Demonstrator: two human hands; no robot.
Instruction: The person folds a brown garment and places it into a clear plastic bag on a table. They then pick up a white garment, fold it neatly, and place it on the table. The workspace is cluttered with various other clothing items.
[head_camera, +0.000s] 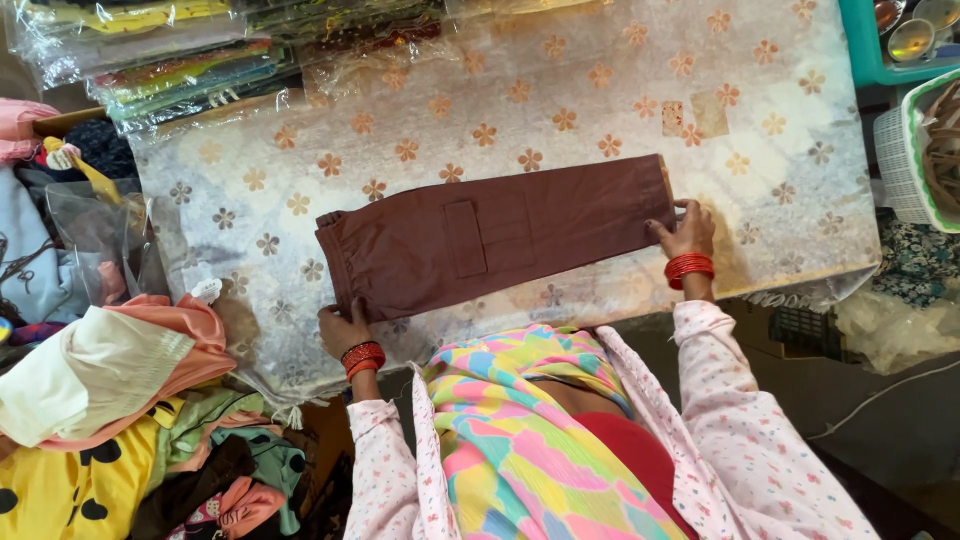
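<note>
A pair of dark brown trousers (500, 235) lies folded lengthwise and flat on a table covered with a pale cloth printed with orange flowers (560, 100). The waistband points left, and a patch pocket shows in the middle. My left hand (342, 328) grips the near corner of the waistband end. My right hand (686, 230) holds the leg-hem end at the right. Both wrists wear red bangles.
Stacks of clothes in clear plastic bags (170, 50) lie along the table's far left. A heap of loose garments (110, 400) sits at my left. A white and green basket (920, 150) and a teal tray (880, 40) stand at the right.
</note>
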